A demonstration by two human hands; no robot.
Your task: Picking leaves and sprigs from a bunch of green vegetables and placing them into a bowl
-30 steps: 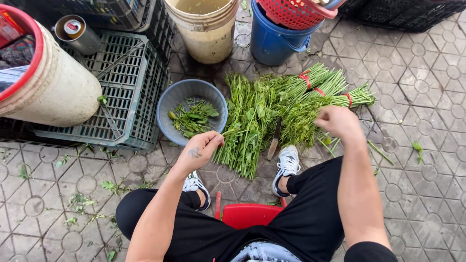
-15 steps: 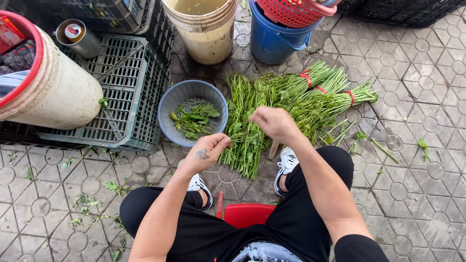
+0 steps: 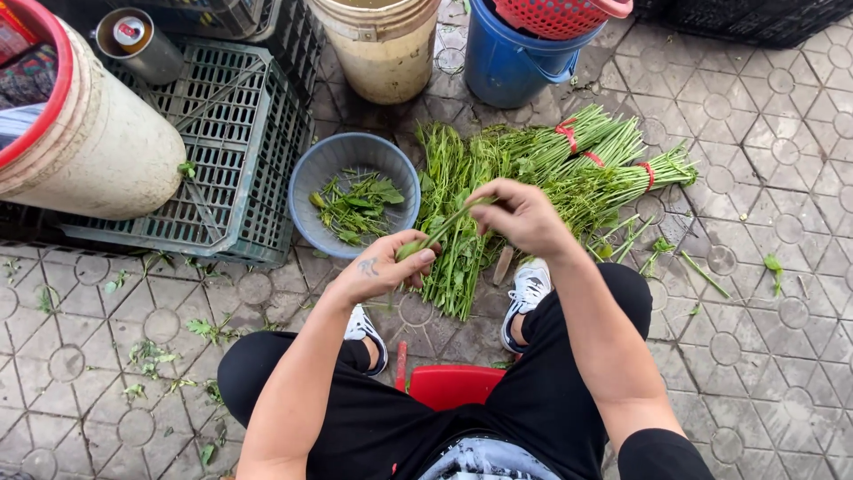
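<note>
I hold one green stalk [image 3: 442,229] between both hands above a loose pile of green stalks [image 3: 462,196] on the paving. My left hand [image 3: 382,267] grips its lower end. My right hand [image 3: 520,213] pinches its upper end. A blue-grey bowl [image 3: 306,187] with picked leaves and stems stands just left of the pile. Bundles of stalks tied with red bands [image 3: 613,173] lie to the right of the pile.
A grey plastic crate [image 3: 213,133] lies left of the bowl, bearing a large cream barrel with a red rim [image 3: 98,151]. A cream bucket [image 3: 382,53] and a blue bucket [image 3: 511,62] holding a red basket [image 3: 560,13] stand behind. I sit on a red stool [image 3: 453,387].
My right hand came back from the tied bundles on the right to the middle, and now both hands hold a single stalk over the pile.
</note>
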